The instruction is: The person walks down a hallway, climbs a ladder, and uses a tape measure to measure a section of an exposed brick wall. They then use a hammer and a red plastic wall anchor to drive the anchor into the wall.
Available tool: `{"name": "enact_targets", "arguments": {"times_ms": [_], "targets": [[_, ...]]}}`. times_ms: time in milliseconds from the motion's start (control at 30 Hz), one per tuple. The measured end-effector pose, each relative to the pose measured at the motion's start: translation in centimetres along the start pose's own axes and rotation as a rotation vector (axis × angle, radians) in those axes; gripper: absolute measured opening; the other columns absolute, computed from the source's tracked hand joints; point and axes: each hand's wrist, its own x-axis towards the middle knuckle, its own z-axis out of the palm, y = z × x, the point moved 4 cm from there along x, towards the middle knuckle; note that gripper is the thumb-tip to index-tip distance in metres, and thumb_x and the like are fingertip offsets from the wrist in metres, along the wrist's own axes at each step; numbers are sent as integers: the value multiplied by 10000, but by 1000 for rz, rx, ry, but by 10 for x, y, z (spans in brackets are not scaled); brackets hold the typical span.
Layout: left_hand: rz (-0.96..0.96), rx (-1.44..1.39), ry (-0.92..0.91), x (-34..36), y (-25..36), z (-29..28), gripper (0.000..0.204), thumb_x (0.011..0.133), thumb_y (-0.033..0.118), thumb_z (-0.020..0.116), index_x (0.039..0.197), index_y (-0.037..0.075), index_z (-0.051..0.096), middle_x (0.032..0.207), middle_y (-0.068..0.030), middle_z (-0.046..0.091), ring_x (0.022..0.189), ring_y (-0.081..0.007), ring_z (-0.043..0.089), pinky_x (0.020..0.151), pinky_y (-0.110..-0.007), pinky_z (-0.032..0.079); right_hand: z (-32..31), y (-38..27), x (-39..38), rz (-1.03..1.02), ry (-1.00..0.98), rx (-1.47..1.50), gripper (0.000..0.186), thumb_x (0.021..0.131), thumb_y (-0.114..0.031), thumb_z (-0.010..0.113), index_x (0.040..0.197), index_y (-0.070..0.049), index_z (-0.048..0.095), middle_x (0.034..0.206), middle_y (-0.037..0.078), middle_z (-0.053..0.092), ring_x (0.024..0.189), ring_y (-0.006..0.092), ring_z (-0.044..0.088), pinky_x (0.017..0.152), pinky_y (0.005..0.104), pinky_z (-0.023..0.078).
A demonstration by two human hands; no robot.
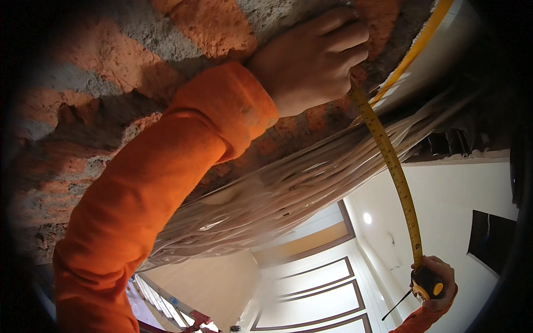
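My left hand (311, 66), in an orange sleeve, is closed against the rough brick wall (216, 28) at the top. Its curled fingers hold the free end of a yellow tape measure blade (395, 166), whose tip they hide. From there the blade runs down to the right in a slight bow. At the lower right, my right hand (446, 277) grips the black and yellow tape measure case (426, 282). A dark strap hangs from the case.
A thick bundle of pale cables (266, 200) runs along the brick's edge. A yellow strip (413, 53) curves at the upper right. Beyond are white walls, dark-framed panels (322, 302), a lit round lamp (367, 218) and a black panel (491, 240).
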Motion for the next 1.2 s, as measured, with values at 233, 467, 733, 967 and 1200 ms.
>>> {"name": "enact_targets", "arguments": {"times_ms": [233, 467, 733, 967, 1200], "targets": [[10, -7, -68, 2, -4, -9, 70, 728, 122, 696, 720, 54, 709, 952, -82, 625, 1102, -288, 528, 1058, -496, 393, 8, -3, -11, 135, 481, -96, 916, 667, -409, 830, 1367, 46, 451, 1074, 250, 595, 730, 238, 665, 611, 339, 581], [42, 34, -117, -6, 0, 8, 150, 691, 208, 741, 752, 73, 716, 1039, -25, 610, 1193, -250, 473, 1086, -461, 380, 16, -9, -2, 205, 489, -54, 896, 638, -397, 815, 1336, 50, 473, 1058, 244, 603, 728, 239, 666, 617, 335, 578], [10, -6, -61, -5, -2, 10, 199, 652, 223, 772, 704, 62, 668, 978, -31, 571, 1121, -254, 483, 1061, -478, 405, 18, -12, 4, 219, 510, -26, 874, 605, -383, 798, 1300, 54, 498, 1039, 238, 612, 727, 240, 666, 623, 331, 575], [-26, -33, -97, -1, -2, 6, 127, 728, 155, 682, 682, 40, 710, 1005, -46, 619, 1143, -264, 492, 1084, -453, 386, 19, -12, 4, 218, 522, -10, 856, 576, -371, 783, 1269, 57, 520, 1023, 232, 620, 726, 240, 666, 629, 327, 572], [-24, -33, -63, -5, 0, 9, 135, 751, 158, 678, 690, 42, 712, 1007, -41, 616, 1149, -260, 486, 1105, -457, 370, 19, -11, 5, 224, 518, -4, 839, 547, -359, 768, 1238, 61, 541, 1006, 227, 628, 725, 241, 667, 635, 323, 570]]}}
